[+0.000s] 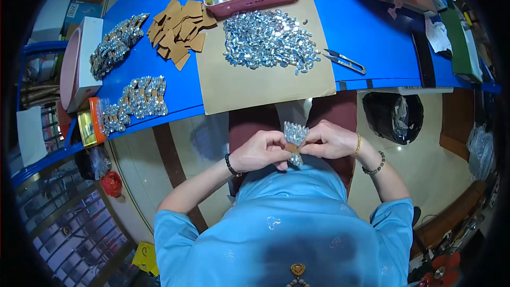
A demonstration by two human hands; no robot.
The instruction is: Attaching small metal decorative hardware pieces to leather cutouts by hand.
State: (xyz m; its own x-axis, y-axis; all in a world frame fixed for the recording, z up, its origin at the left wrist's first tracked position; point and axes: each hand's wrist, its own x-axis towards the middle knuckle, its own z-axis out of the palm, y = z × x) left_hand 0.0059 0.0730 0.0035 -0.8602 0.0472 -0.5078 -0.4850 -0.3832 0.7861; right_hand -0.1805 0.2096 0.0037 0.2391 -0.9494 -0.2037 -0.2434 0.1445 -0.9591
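On my feed, left hand (260, 150) and right hand (332, 141), fingers pinched close, grip a rhinestone-covered tan piece (296, 132) at the blue shirt's (308, 207) twelve o'clock. From it, thread snips (348, 62) lie at one o'clock

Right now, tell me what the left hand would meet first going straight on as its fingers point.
The left hand would first meet the silver-beaded piece held in both hands, then probably the right hand; depth there is unclear.
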